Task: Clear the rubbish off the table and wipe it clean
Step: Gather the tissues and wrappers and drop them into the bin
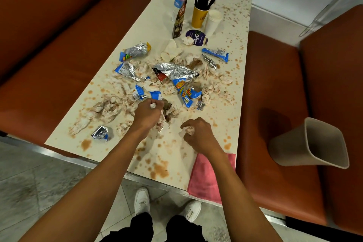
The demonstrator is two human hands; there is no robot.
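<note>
Left hand (149, 114) clamped on soggy tissues (106, 108), right hand (198, 133) pinching a wad (186, 130); hands apart. Tissues and wrappers (174, 71) litter mid-counter (157, 31). Probably light, limp, tears wet: scoop bunches. Foil slippery: pinch edges. Bin (314, 143) on right seat.

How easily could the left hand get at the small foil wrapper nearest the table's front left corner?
Probably yes: the foil wrapper lies uncovered just left of the left hand, but that hand already grips crumpled tissue.
</note>
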